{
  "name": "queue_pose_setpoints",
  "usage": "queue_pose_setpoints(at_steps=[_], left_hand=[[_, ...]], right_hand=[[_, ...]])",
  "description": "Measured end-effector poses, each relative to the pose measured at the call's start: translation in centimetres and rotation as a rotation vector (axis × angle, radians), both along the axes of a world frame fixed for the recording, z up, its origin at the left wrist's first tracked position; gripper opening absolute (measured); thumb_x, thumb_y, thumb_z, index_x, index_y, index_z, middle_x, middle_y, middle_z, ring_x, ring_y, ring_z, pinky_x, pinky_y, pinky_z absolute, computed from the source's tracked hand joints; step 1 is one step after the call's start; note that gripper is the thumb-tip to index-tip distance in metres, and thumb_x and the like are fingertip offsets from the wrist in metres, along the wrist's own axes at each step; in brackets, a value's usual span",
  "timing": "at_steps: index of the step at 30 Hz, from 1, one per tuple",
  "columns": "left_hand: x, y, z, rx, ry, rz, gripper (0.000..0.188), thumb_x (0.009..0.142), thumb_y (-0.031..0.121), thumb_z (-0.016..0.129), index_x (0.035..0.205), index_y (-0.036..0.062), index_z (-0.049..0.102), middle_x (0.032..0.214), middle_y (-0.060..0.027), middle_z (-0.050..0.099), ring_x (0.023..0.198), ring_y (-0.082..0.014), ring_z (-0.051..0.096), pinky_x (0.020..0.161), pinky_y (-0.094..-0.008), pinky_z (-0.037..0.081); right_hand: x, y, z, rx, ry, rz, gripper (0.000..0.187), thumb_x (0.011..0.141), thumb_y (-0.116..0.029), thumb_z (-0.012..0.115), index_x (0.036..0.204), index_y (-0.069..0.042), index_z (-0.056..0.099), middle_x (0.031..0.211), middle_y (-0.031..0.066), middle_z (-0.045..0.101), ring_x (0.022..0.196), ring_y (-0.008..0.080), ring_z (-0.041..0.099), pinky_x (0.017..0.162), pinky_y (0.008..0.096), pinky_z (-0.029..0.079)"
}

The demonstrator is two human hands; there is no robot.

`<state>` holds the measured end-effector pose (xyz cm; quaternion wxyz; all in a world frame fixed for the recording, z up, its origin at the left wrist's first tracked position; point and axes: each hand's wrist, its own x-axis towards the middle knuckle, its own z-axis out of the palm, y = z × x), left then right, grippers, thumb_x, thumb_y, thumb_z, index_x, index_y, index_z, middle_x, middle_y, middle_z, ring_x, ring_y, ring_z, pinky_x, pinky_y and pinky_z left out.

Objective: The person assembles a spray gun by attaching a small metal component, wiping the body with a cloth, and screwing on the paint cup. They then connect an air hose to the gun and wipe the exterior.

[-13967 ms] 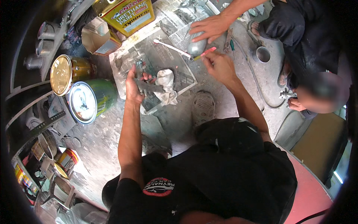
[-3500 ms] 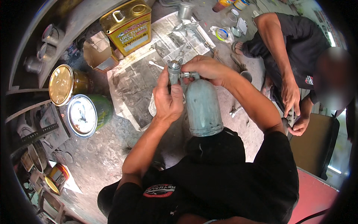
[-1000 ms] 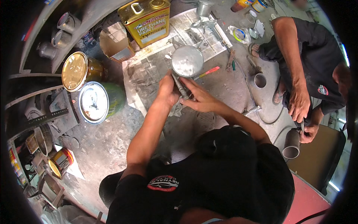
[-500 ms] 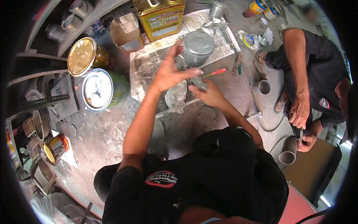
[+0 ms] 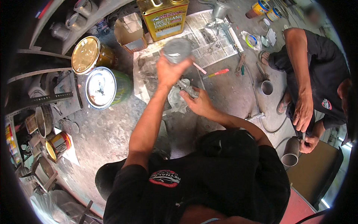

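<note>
My left hand (image 5: pixel 172 71) grips a round grey metal can (image 5: pixel 178 50) from its near side and holds it over the newspaper. The can is blurred by motion. In my right hand (image 5: pixel 201 102) is a grey knobbed metal piece (image 5: pixel 186 89) that looks like a spray gun body; part of it is hidden by the fingers. Just beneath lies a crumpled white cloth (image 5: pixel 178 101). A thin pink stick (image 5: pixel 199 68) shows beside the can, and a red and yellow tool (image 5: pixel 216 73) rests on the floor to its right.
A yellow thinner tin (image 5: pixel 164 22) and an open cardboard box (image 5: pixel 130 33) stand at the far side. Two lidded paint cans (image 5: pixel 100 89) are on the left. At right a co-worker's hands (image 5: pixel 304 115) work by a grey pipe (image 5: pixel 290 151). An air hose (image 5: pixel 257 116) crosses the floor.
My left hand, open beside the can before, has closed on it and moved it left. My right hand and its metal piece have shifted slightly left and nearer.
</note>
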<state>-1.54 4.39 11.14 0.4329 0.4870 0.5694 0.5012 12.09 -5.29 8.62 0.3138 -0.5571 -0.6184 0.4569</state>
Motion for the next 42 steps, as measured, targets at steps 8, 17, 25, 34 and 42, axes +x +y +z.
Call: queue_pose_setpoints(at_steps=[8, 17, 25, 34, 42], left_hand=[[1.2, 0.3, 3.8, 0.127, 0.102, -0.053, 0.078, 0.063, 0.036, 0.090, 0.123, -0.0011, 0.056, 0.109, -0.0152, 0.073, 0.101, -0.0248, 0.071, 0.091, -0.0360, 0.054], [0.3, 0.0, 1.9, 0.173, 0.105, -0.176, 0.094, 0.068, 0.045, 0.086, 0.138, -0.0039, 0.046, 0.126, -0.0220, 0.064, 0.119, -0.0294, 0.063, 0.103, -0.0391, 0.047], [-5.7, 1.4, 0.7, -0.134, -0.034, -0.396, 0.074, 0.097, 0.045, 0.060, 0.148, -0.0037, 0.038, 0.140, -0.0181, 0.054, 0.133, -0.0261, 0.047, 0.114, -0.0380, 0.033], [1.1, -3.0, -0.1, -0.302, -0.516, -0.125, 0.073, 0.076, 0.023, 0.089, 0.134, -0.0026, 0.052, 0.126, -0.0124, 0.063, 0.122, -0.0245, 0.055, 0.107, -0.0367, 0.041], [-4.3, -2.1, -0.1, -0.521, -0.699, -0.413, 0.045, 0.084, -0.006, 0.067, 0.127, -0.0061, 0.055, 0.115, -0.0224, 0.067, 0.095, -0.0334, 0.071, 0.074, -0.0430, 0.062]], right_hand=[[0.7, 1.0, 3.3, -0.225, 0.065, 0.038, 0.042, 0.094, -0.041, 0.067, 0.108, -0.001, 0.070, 0.087, 0.0185, 0.072, 0.081, 0.0331, 0.070, 0.074, 0.0409, 0.052], [1.5, 0.6, 0.8, -0.132, -0.035, -0.087, 0.040, 0.093, -0.039, 0.068, 0.104, -0.001, 0.070, 0.082, 0.0174, 0.072, 0.076, 0.0287, 0.071, 0.070, 0.0378, 0.052], [2.6, 1.8, 2.5, 0.168, -0.154, -0.082, 0.032, 0.089, -0.028, 0.071, 0.104, 0.000, 0.064, 0.092, 0.0195, 0.069, 0.083, 0.0364, 0.069, 0.072, 0.0428, 0.052], [2.3, 2.8, 4.0, 0.372, -0.581, 0.073, 0.063, 0.078, -0.013, 0.072, 0.135, -0.002, 0.046, 0.118, 0.0211, 0.056, 0.110, 0.0406, 0.060, 0.087, 0.0489, 0.051], [6.0, 6.0, 8.9, 0.285, -0.324, 0.091, 0.060, 0.085, -0.040, 0.074, 0.123, 0.001, 0.055, 0.113, 0.0186, 0.063, 0.095, 0.0367, 0.066, 0.080, 0.0452, 0.053]])
